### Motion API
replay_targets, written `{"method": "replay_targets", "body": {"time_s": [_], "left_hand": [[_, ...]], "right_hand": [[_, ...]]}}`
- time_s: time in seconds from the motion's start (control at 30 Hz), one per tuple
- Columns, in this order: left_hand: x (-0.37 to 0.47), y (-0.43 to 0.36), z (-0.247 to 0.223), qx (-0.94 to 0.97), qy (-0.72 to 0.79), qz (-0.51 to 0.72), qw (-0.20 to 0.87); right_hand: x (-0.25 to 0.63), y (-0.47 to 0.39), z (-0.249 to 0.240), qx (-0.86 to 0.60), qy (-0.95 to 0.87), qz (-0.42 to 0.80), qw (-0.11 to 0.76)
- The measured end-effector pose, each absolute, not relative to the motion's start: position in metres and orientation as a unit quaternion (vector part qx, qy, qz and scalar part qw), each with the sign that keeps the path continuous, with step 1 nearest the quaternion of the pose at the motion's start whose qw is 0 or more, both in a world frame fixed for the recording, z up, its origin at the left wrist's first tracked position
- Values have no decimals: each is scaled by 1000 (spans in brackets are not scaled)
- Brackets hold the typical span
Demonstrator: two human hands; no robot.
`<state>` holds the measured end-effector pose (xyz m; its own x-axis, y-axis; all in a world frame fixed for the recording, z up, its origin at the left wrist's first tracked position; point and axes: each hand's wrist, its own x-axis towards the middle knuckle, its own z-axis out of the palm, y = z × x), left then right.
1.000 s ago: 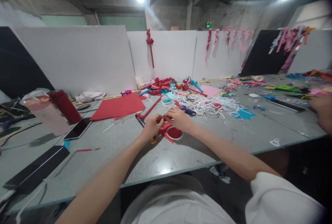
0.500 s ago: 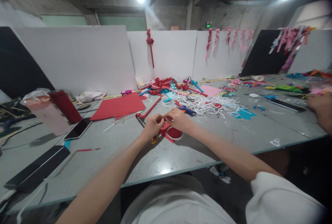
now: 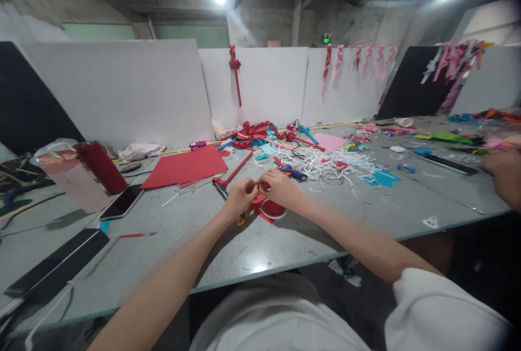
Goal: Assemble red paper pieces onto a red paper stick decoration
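In the head view my left hand [image 3: 240, 197] and my right hand [image 3: 278, 186] meet fingertip to fingertip over the table. Both are closed in a pinch on a small red piece [image 3: 258, 187], mostly hidden by the fingers. Below them lie red paper scraps [image 3: 266, 218] and a white-rimmed ring [image 3: 274, 209] with red inside it. Scissors with a yellow handle [image 3: 242, 218] lie partly under my left hand. Just beyond is a thin red paper stick [image 3: 239, 167] with a knotted end. Behind my right hand rests a blue glue gun [image 3: 294, 173].
Red paper sheets [image 3: 189, 166], a phone [image 3: 121, 202], a red flask [image 3: 101, 166] and a bottle [image 3: 73, 180] stand or lie at left. White strips [image 3: 329, 164] heap beyond my right hand. Another person's hand [image 3: 504, 174] is at far right.
Both hands stay in nearly the same place, still pinching. Only slight finger movement shows, and the camera has shifted a little.
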<state>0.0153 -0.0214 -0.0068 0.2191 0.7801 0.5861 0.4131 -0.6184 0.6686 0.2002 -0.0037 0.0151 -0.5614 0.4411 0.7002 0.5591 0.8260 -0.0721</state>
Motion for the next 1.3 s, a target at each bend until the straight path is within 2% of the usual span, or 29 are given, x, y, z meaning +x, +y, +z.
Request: {"method": "replay_targets", "body": {"time_s": [0.43,0.6,0.73,0.93,1.07,1.17,1.3], "left_hand": [[6,-2,-12,625,464,551,300],[3,6,-16,602,479,563,301],[4,5,-15,586,488,569,308],[5,2,-12,584,491,566,313],[5,1,-12,596,489,559,306],[4,0,-12,605,492,550,298],[4,-1,-12,621,488,540,291]], "right_hand": [[238,33,26,-390,-790,-50,470],[276,58,36,-471,-737,-59,481],[313,75,41,-555,-695,-89,449],[335,83,37,-675,-647,-153,320],[305,74,33,-592,-715,-172,330],[271,60,30,-478,-791,-125,362],[236,34,25,-354,-875,-86,319]]}}
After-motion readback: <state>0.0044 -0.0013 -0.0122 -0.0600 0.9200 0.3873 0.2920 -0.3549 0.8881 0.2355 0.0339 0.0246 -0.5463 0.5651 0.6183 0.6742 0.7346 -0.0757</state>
